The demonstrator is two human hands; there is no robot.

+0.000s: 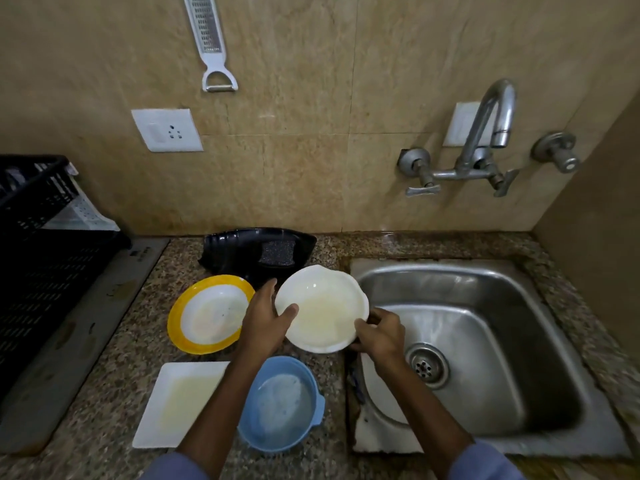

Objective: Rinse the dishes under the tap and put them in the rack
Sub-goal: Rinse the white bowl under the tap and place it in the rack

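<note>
You hold the white bowl (pixel 322 308) at the left edge of the sink (pixel 485 358), above the worktop (pixel 114 358), with your left hand (pixel 265 315) clamped on its left rim and your right hand (pixel 379 332) clamped on its right rim. On the worktop to your left lie the yellow-rimmed plate (pixel 211 313), the white square plate (pixel 180 403) and the blue bowl (pixel 280 403), with the black tray (pixel 258 251) holding a scrub pad (pixel 277 252) behind them. The tap (pixel 491 133) stands on the wall above the sink, and the black rack (pixel 45 254) sits at the far left.
</note>
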